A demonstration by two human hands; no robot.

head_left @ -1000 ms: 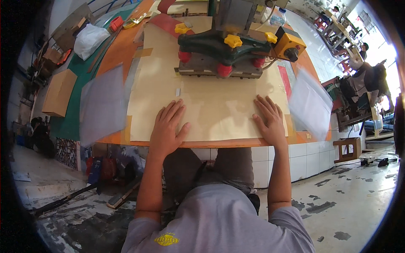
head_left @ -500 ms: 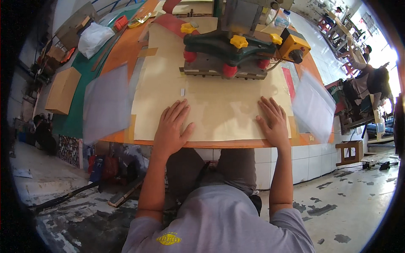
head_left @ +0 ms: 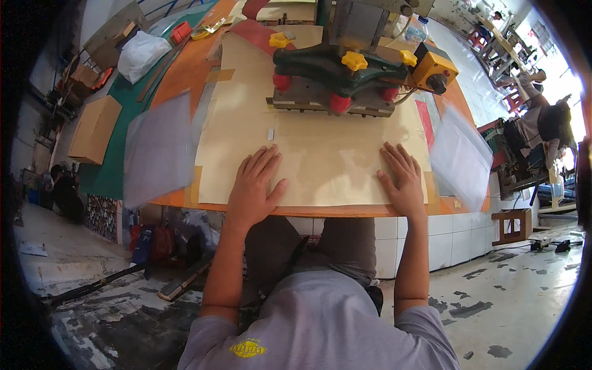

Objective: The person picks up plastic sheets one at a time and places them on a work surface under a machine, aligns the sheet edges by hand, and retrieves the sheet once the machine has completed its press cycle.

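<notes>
- The left hand [head_left: 254, 185] lies flat on the tan sheet [head_left: 320, 154], palm down. Its fingers are spread wide and it grips nothing.
- The right hand [head_left: 402, 180] also lies flat on the sheet, near its right edge. Its fingers are open and a little apart, and it holds nothing.
- The sheet covers the middle of the orange table [head_left: 185, 80]. Its near edge sits just by the table's front edge, right in front of the person.
- The far part of the sheet runs under a green machine [head_left: 336, 68] with yellow and red knobs.
- A yellow box [head_left: 435, 69] sits at the right end of the machine.
- A small pale tag [head_left: 270, 133] lies on the sheet, between the left hand and the machine.
- A stack of clear plastic sheets [head_left: 157, 148] lies left of the tan sheet and hangs over the table's front edge.
- More clear plastic [head_left: 462, 154] lies to the right, just beside the right hand.
- A brown cardboard box [head_left: 94, 128] sits far to the left.
- A white bag [head_left: 140, 54] lies at the far left of the table.
- Another person [head_left: 542, 123] is far off at the right.
</notes>
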